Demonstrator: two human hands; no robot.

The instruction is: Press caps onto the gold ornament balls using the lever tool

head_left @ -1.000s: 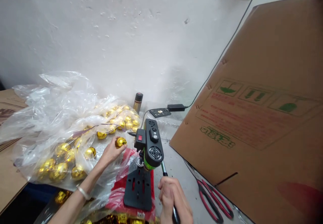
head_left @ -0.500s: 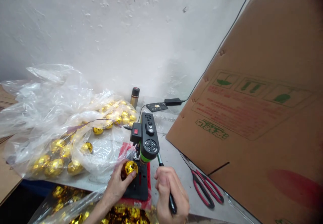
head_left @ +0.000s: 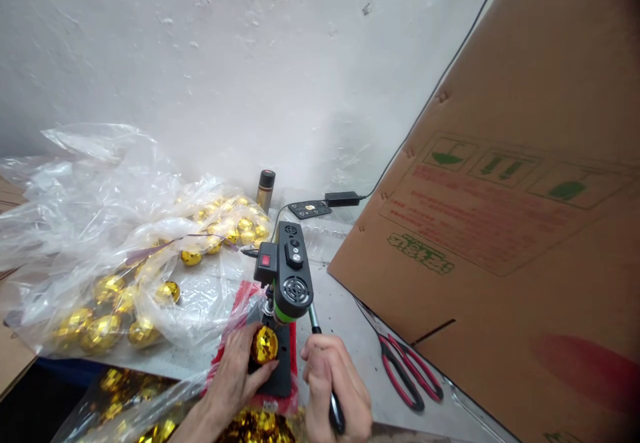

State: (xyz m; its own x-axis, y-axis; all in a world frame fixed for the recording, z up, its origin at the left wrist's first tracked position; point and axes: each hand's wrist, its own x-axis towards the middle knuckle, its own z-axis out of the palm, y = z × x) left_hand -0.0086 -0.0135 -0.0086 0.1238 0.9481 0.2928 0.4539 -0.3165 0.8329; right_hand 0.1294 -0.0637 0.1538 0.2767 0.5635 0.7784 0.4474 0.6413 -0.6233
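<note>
Head view, left hand, grasping one gold ball; right hand, clenching one lever

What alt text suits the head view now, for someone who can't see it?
A person's left hand holds a gold faceted ball at a small black machine, while the right hand grips the machine's black-handled metal lever. More gold balls lie amid clear plastic sheeting to the left; a large brown cardboard box stands right.

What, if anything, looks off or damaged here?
Mainly the wall: its surface is rough and blemished, with a dark mark high up, possibly chipped plaster. The gold ball in the left hand, by the black machine, shows no obvious damage.
</note>
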